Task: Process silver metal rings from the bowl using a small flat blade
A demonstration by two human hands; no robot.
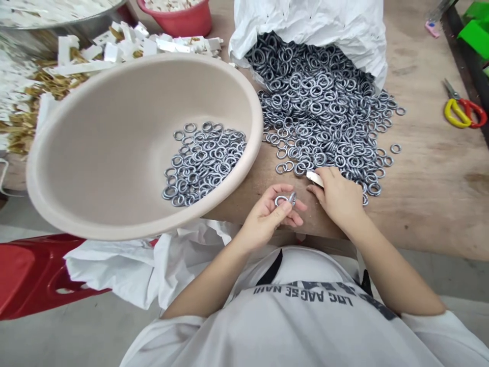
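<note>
My left hand (273,214) is closed in a pinch on two grey metal rings (286,199) just above the wooden table's near edge. My right hand (338,196) rests with curled fingers at the near edge of a big pile of the same rings (321,112), with a white taped fingertip touching them; what it holds, if anything, is hidden. A large beige basin (114,142), tilted toward me at the left, has several rings (202,160) lying in its lower right side.
The ring pile spills from a white sack (317,25) at the back. Yellow-and-red scissors (464,109) lie at the far right. White and brass parts (76,61) are heaped at the back left beside a red tub (179,20). A red stool (34,275) stands lower left.
</note>
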